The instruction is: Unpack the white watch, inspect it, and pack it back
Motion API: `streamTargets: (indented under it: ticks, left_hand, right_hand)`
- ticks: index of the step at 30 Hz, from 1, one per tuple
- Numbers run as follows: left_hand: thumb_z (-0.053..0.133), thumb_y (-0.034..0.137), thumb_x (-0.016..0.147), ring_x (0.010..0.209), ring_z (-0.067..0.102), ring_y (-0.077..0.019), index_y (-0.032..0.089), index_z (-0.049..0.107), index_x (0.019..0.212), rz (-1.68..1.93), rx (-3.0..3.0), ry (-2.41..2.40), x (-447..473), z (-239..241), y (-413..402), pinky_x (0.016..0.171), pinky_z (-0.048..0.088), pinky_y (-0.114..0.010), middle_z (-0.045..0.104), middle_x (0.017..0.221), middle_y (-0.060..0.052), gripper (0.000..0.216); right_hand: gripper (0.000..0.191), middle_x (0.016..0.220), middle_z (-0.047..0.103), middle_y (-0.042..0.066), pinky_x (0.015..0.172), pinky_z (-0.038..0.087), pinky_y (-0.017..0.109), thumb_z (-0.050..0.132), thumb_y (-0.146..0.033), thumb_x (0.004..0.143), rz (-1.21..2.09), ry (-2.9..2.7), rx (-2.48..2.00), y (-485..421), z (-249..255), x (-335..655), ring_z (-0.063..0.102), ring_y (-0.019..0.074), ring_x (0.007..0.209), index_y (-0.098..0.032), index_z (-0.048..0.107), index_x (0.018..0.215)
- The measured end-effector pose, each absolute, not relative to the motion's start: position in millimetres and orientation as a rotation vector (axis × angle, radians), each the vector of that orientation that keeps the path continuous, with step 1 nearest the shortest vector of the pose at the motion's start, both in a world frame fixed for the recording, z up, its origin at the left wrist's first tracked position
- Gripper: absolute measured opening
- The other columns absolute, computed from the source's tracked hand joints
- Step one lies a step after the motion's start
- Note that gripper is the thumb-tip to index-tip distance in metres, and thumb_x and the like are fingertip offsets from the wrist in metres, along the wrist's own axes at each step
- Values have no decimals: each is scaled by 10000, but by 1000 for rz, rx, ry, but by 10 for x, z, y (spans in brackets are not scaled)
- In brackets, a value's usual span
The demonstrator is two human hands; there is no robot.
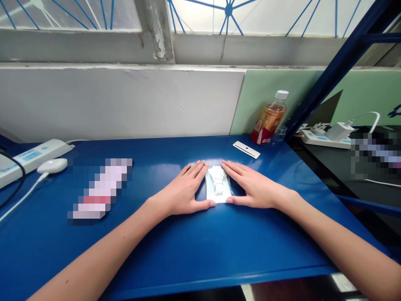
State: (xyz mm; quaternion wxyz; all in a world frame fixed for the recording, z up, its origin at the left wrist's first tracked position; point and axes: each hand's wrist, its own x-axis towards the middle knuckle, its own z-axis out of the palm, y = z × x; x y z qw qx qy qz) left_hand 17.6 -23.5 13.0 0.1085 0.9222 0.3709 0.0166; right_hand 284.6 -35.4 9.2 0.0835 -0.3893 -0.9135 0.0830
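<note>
A small clear plastic packet [217, 184] with a white part inside lies on the blue table [194, 251], near its middle. My left hand [184, 192] lies flat on the table at the packet's left edge, fingers stretched out and thumb at the packet's near corner. My right hand [252, 186] lies flat at its right edge in the same way. Both hands touch the packet's sides; neither grips it.
A white flat strip [246, 149] lies behind the packet. A drink bottle [269, 119] stands at the back by the green panel. A white power strip [31, 156] and a white puck with cable [52, 166] sit at far left. A blurred patch [100, 188] lies left of centre. A dark side desk holds a charger [340, 130].
</note>
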Motion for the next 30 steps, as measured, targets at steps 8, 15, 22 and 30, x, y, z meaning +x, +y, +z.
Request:
streamTargets:
  ticks: [8,15,22,30]
  left_hand:
    - [395,742,882,1510,73,-315,70,72,1566,47,2723,1080,188,138,-248,1211,95,-439,84,1630,-184,1012]
    - [407,731,883,1502,122,-331,58,117,1560,53,2715,1075,195,155,-248,1204,120,-457,143,1619,-200,998]
    - [381,749,887,1504,120,-317,34,140,1553,22,2709,1093,201,164,-253,1207,106,-428,160,1619,-196,1007]
    - [382,726,904,1507,106,-311,72,102,1565,63,2704,1077,175,134,-234,1209,103,-436,129,1626,-179,971]
  right_hand:
    - [974,1583,242,246,1156,317,542,511,-675,871,275,-2740,-1169,-357,98,2837,269,385,1459,-46,214,1553]
    - [963,1575,272,242,1146,332,549,507,-676,873,265,-2727,-1153,-353,83,2847,298,379,1450,-71,207,1559]
    - [969,1575,286,236,1146,334,539,537,-664,865,272,-2702,-1132,-340,69,2860,305,372,1449,-85,197,1563]
    - [938,1573,287,241,1140,341,546,533,-660,870,292,-2712,-1149,-346,113,2852,304,375,1449,-81,246,1549]
